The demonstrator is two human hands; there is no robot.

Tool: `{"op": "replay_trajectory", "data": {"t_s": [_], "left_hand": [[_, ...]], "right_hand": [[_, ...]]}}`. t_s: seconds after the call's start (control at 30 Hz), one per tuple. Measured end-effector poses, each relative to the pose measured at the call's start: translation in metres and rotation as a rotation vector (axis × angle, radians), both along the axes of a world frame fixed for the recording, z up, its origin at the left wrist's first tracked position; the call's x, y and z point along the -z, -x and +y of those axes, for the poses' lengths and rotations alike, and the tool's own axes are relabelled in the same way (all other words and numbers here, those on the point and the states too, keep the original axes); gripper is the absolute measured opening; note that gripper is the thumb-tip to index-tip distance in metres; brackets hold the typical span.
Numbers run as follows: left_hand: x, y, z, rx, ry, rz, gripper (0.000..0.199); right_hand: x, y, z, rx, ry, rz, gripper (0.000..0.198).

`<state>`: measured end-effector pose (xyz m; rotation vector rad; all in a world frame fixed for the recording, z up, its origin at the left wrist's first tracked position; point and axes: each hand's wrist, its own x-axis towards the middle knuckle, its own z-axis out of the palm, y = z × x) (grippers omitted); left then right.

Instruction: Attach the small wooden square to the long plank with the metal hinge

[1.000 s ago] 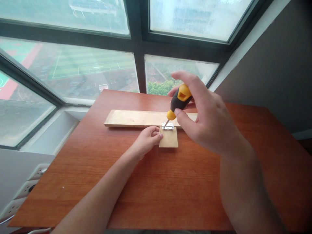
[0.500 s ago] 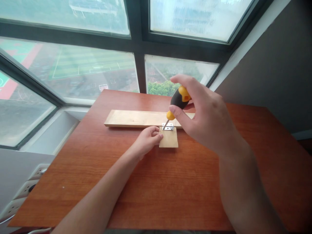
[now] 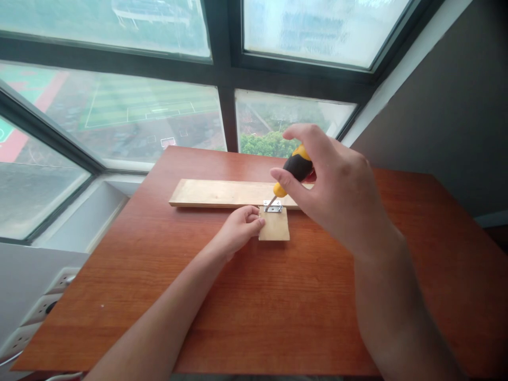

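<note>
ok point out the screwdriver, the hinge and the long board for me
Screwdriver [image 3: 297, 167]: head view, on the black part of its handle.
Hinge [image 3: 274, 207]: head view, near the middle of its metal plates.
Long board [image 3: 232, 193]: head view, on its upper face.

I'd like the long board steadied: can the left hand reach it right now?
Probably yes: the left hand, gripping the small board, is near the long board, with nothing visible between them.

1. One head-worn camera looks forward and down from above, at the near edge of the table [image 3: 273, 288].
2. It faces the far edge and the window [image 3: 228, 69] beyond.
3. It sits close: the table fills most of the lower view, the near right corner cut off.
</note>
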<state>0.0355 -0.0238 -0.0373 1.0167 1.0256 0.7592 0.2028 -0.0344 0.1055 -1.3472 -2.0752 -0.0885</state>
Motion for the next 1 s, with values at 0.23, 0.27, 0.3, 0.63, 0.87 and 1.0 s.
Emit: {"op": "replay_trajectory", "data": {"t_s": [0.23, 0.27, 0.3, 0.63, 0.87, 1.0], "left_hand": [[0.001, 0.0, 0.0, 0.017, 0.001, -0.025, 0.027], [0.0, 0.0, 0.0, 0.018, 0.002, -0.022, 0.026], [0.0, 0.0, 0.0, 0.02, 0.001, -0.018, 0.026], [-0.002, -0.002, 0.0, -0.014, 0.01, 0.003, 0.024], [-0.002, -0.002, 0.0, -0.027, 0.024, 0.015, 0.022], [-0.001, -0.002, 0.0, -0.016, 0.01, 0.043, 0.022]], "right_hand": [[-0.005, -0.006, -0.003, -0.194, 0.148, 0.052, 0.051], [-0.004, -0.006, -0.003, -0.169, 0.133, 0.037, 0.047], [-0.003, -0.005, -0.002, -0.125, 0.103, 0.017, 0.042], [-0.005, -0.006, -0.007, -0.075, 0.133, -0.038, 0.032], [-0.012, -0.005, -0.012, 0.0, 0.059, -0.07, 0.024], [-0.018, -0.01, -0.015, 0.04, 0.011, -0.091, 0.02]]}}
